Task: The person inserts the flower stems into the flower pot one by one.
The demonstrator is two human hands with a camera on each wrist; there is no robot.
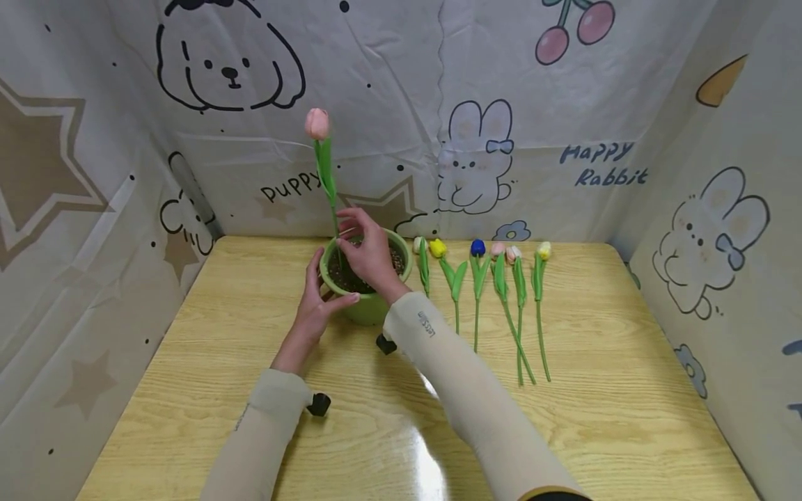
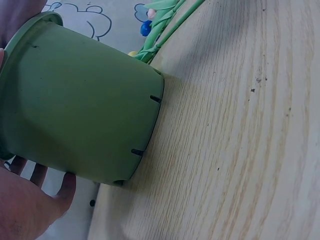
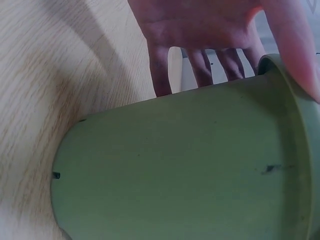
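A green flowerpot (image 1: 368,314) holding dark soil (image 1: 347,276) stands on the table. My left hand (image 1: 307,309) grips its left side, thumb on the front rim and fingers round the wall; the right wrist view shows these fingers against the pot (image 3: 175,160). With my right hand (image 1: 370,254), above the soil, I pinch the green stem of a pink artificial tulip (image 1: 317,125). The tulip stands nearly upright, leaning slightly left, its lower stem inside the pot near the left rim. In the left wrist view the pot wall (image 2: 85,100) hides the soil and the stem's end.
Right of the pot several artificial tulips lie in a row on the wooden table (image 1: 601,431), among them a yellow tulip (image 1: 438,248), a blue tulip (image 1: 478,248) and a pale yellow tulip (image 1: 544,250). Two stems cross. Printed cloth (image 1: 376,62) hangs behind and at both sides.
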